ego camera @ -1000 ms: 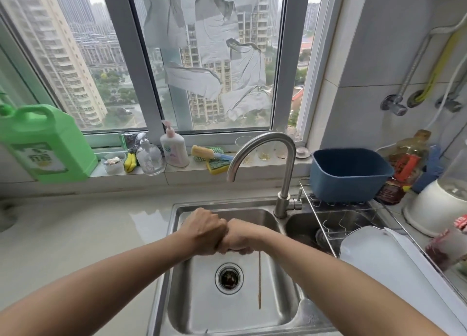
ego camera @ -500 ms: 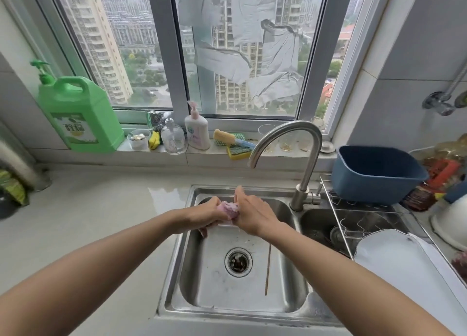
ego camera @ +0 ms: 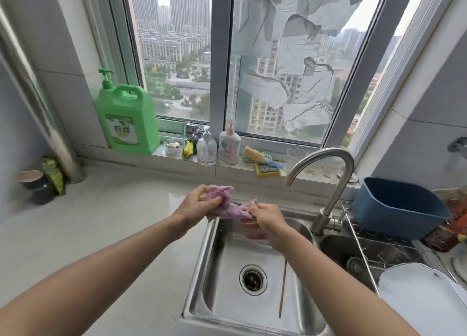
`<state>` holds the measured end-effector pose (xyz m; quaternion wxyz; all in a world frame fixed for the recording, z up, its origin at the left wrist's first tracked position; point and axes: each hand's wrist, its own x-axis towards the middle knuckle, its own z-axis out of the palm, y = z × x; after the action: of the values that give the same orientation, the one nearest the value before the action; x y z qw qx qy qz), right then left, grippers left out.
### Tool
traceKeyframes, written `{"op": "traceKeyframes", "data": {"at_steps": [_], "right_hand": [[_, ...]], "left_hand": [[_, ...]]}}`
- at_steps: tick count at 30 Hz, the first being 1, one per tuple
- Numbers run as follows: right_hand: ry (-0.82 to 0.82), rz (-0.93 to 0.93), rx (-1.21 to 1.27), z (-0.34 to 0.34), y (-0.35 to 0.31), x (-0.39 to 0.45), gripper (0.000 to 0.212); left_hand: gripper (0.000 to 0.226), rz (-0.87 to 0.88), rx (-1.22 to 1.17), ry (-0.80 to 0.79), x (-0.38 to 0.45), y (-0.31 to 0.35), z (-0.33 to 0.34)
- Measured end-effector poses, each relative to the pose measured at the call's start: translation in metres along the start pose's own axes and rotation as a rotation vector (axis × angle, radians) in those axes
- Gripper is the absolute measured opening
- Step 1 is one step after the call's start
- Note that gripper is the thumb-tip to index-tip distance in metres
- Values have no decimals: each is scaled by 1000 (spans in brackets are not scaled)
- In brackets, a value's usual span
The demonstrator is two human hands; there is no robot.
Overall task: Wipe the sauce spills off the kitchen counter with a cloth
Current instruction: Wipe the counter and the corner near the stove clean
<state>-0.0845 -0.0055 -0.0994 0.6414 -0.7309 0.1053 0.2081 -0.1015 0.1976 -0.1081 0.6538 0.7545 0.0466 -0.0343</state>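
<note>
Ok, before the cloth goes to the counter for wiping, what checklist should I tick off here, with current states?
1. Cloth held by both hands: ok, left hand and right hand grip it.
2. Cloth opened out flat: not ok, bunched.
3. Cloth wrung enough: cannot tell.
4. Faucet off: ok, no stream visible.
5. Sauce spill located on counter: cannot tell, none clearly visible.

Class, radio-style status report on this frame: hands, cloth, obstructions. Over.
Left hand and right hand both grip pink cloth, stretched between them over sink rim. Counter not yet wiped. Nothing blocking. Over.
</note>
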Motion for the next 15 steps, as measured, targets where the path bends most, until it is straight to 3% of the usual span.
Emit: {"op": "traceKeyframes", "data": {"at_steps": [3,6,12,15], "right_hand": [[78,136,184,25,-2,-5,23],[116,194,240,65,-2,-12,19],[120,151,213,133,3,-24,22],[106,98,217,152,13,-25,23]], "left_hand": [[23,-83,-145,239,-12,-1,-43],[34,-86,-104,381,-40,-13,-87],[52,-124,27,466,-86,-49,-165],[43,-134,-49,400,-101,-66,-191]]}}
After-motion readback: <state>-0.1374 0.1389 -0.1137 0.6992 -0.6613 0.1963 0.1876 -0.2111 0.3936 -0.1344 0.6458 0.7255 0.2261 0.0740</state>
